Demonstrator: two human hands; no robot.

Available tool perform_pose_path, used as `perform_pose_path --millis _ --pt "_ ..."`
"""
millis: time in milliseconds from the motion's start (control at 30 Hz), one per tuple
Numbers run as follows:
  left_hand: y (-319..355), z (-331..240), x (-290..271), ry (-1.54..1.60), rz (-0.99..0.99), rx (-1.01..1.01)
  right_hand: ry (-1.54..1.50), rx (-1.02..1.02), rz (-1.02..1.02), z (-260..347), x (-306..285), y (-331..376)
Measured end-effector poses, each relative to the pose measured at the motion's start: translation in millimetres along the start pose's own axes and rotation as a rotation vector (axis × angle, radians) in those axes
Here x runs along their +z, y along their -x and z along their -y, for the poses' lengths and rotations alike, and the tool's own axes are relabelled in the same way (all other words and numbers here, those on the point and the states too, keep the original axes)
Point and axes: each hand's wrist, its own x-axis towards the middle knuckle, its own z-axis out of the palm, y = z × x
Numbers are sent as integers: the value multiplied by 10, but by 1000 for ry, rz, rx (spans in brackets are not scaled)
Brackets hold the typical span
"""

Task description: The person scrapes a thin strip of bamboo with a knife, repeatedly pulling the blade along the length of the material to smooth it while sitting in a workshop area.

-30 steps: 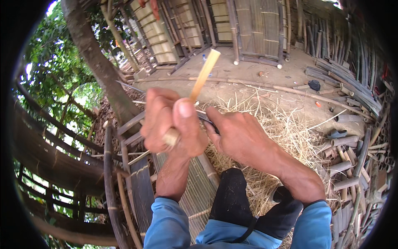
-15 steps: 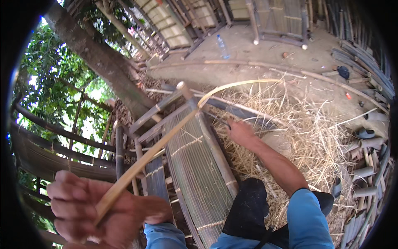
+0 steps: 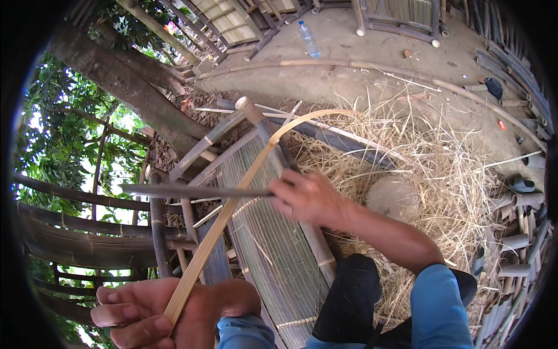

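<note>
My left hand (image 3: 157,314), palm up at the lower left, holds a long, pale bamboo strip (image 3: 203,253) with loosely curled fingers. From the palm the strip rises up and right over the bench, then bends toward the shavings. In my right hand (image 3: 308,199), blurred by motion, is a knife (image 3: 192,191) with a long dark blade pointing left. The fist closes round the handle, and the blade crosses the strip at its middle. Whether blade and strip touch, I cannot tell.
Below lies a slatted bamboo bench (image 3: 267,244) with pole edges. Loose shavings (image 3: 447,203) cover the ground at right, around a round block (image 3: 393,196). A plastic bottle (image 3: 309,41) stands farther off; a tree trunk (image 3: 128,87) leans at left. Bamboo pieces (image 3: 514,244) line the right side.
My right hand has swung left and nearer, bringing the knife across the strip. The left hand's fingers have loosened somewhat, and it sits slightly lower and farther right in view.
</note>
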Motion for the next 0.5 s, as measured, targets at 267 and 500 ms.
perform_pose_path --millis 267,500 --pt "-66 -14 -244 -56 244 -28 157 16 100 151 6 16" --pt "34 -71 -57 1 273 -26 438 605 456 -1104 237 251"
